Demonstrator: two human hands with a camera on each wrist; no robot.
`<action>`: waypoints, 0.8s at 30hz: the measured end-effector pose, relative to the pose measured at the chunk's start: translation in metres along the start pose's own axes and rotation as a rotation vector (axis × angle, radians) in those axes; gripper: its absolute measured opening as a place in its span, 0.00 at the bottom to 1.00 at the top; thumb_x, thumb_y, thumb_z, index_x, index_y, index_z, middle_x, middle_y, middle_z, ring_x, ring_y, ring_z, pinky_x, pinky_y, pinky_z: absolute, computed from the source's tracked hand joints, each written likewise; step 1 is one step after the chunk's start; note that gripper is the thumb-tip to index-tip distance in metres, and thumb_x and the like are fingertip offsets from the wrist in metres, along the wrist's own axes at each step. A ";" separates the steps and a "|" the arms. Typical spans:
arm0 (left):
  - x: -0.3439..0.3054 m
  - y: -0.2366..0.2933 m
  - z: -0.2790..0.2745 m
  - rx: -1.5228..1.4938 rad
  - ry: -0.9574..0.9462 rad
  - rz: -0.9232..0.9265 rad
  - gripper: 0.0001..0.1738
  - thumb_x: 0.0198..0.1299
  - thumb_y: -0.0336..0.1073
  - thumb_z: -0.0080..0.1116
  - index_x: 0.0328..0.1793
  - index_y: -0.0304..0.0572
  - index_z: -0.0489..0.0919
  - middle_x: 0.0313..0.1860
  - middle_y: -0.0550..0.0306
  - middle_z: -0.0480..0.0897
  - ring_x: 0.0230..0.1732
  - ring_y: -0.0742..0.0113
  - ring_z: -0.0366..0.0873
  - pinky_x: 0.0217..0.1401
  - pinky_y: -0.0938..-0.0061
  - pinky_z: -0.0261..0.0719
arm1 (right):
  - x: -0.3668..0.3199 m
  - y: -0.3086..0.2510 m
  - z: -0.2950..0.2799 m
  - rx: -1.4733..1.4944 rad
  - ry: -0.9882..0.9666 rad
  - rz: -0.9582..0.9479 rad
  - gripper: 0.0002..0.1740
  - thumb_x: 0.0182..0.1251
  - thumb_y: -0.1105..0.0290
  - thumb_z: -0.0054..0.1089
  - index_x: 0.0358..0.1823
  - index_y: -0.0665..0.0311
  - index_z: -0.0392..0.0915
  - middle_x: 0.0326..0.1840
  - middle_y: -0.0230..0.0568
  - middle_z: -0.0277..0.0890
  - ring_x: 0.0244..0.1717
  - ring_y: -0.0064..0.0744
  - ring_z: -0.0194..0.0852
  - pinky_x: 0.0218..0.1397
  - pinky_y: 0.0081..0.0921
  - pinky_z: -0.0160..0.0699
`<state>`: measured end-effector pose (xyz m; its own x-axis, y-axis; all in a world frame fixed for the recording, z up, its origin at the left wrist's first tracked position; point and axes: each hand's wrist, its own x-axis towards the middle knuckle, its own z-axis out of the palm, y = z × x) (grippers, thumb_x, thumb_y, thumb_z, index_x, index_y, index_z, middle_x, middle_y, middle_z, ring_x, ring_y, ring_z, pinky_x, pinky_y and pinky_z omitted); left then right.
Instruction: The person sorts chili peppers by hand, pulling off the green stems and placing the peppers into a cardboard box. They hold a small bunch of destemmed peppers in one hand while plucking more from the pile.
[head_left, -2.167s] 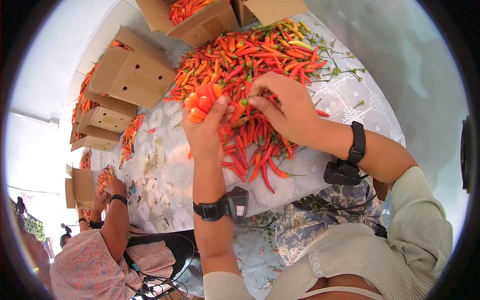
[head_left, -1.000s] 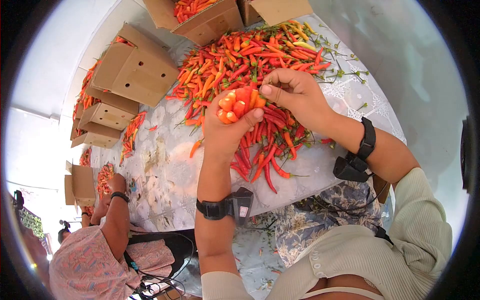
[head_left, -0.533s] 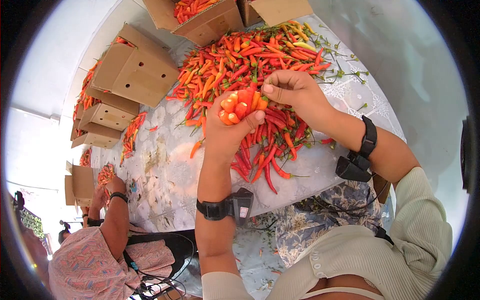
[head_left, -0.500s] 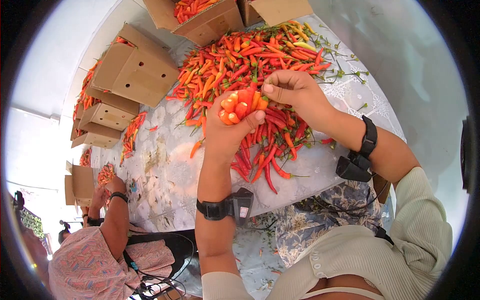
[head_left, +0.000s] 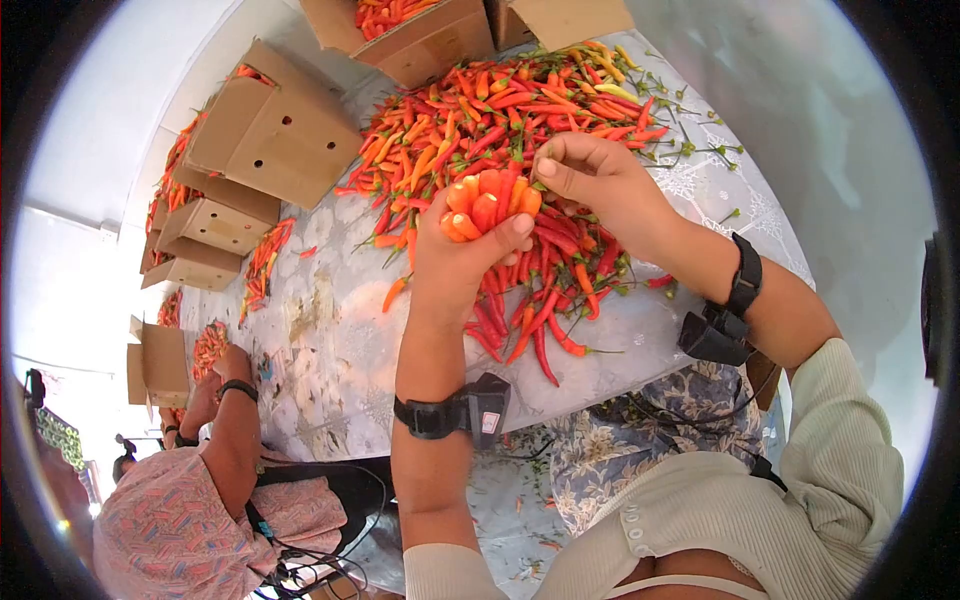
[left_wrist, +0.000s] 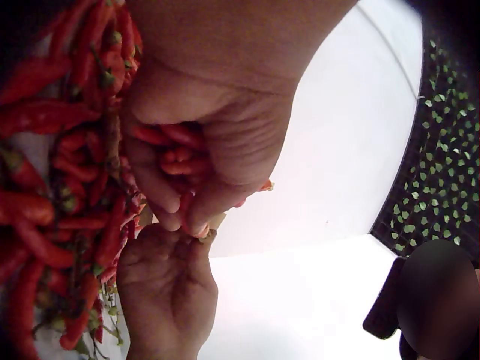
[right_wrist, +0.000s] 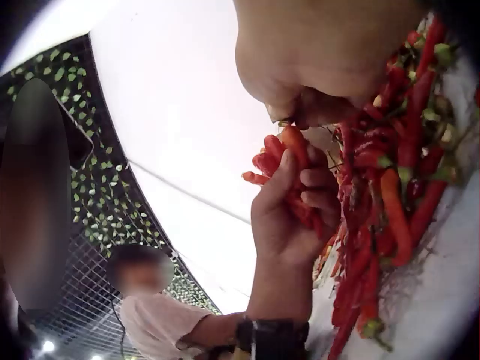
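Snowflake-patterned tablecloth (head_left: 345, 365), chili peppers (head_left: 425, 155) heaped toward its right edge. Left hand (head_left: 450, 262) grips a bunch of chilies (head_left: 484, 210); just to its right, the right hand (head_left: 605, 190) pinches a green stem (right_wrist: 283, 122), thumb against forefinger, an orange chili's (right_wrist: 295, 141) stem end facing them. Cardboard boxes (head_left: 290, 140) along the far edge hold more chilies.

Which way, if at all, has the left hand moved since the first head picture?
Yes: in the head view, the left hand has shifted right, farther from the big holed cardboard box.
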<state>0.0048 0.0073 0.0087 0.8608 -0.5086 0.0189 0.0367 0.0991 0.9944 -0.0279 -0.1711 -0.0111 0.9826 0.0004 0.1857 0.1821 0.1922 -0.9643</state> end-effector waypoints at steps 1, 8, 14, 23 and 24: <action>0.000 -0.001 -0.001 0.004 -0.011 0.006 0.21 0.48 0.28 0.69 0.49 0.35 0.74 0.33 0.58 0.81 0.28 0.75 0.79 0.26 0.84 0.76 | -0.001 0.001 0.001 -0.121 0.030 -0.097 0.09 0.67 0.63 0.55 0.35 0.61 0.73 0.32 0.23 0.69 0.31 0.13 0.63 0.36 0.14 0.65; 0.000 0.000 -0.003 -0.016 -0.049 0.019 0.21 0.48 0.29 0.69 0.49 0.35 0.74 0.34 0.58 0.82 0.28 0.75 0.78 0.26 0.84 0.76 | 0.004 -0.009 -0.008 -0.558 0.371 -0.389 0.08 0.59 0.70 0.60 0.34 0.67 0.75 0.30 0.38 0.75 0.34 0.28 0.71 0.39 0.24 0.70; -0.001 -0.001 -0.002 -0.037 0.048 0.016 0.21 0.48 0.29 0.69 0.48 0.36 0.74 0.35 0.59 0.81 0.27 0.76 0.78 0.27 0.83 0.75 | 0.006 -0.005 -0.008 -0.594 0.395 -0.507 0.07 0.55 0.75 0.57 0.37 0.66 0.73 0.33 0.39 0.75 0.37 0.35 0.74 0.42 0.29 0.71; 0.000 0.002 0.000 -0.070 0.290 0.150 0.19 0.51 0.26 0.65 0.49 0.35 0.72 0.36 0.55 0.80 0.28 0.72 0.78 0.26 0.82 0.74 | -0.006 -0.001 0.003 -0.781 0.287 -0.574 0.10 0.50 0.77 0.57 0.36 0.63 0.72 0.35 0.43 0.72 0.37 0.46 0.70 0.44 0.36 0.69; 0.001 0.001 0.000 -0.049 0.342 0.198 0.19 0.51 0.25 0.65 0.49 0.35 0.71 0.37 0.55 0.79 0.29 0.72 0.78 0.27 0.82 0.75 | -0.007 0.001 0.003 -0.779 0.263 -0.608 0.10 0.49 0.77 0.57 0.36 0.63 0.72 0.35 0.43 0.72 0.38 0.46 0.70 0.43 0.36 0.69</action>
<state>0.0060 0.0067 0.0098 0.9727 -0.1625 0.1658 -0.1297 0.2118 0.9687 -0.0344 -0.1677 -0.0126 0.6761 -0.1174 0.7274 0.5331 -0.6035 -0.5930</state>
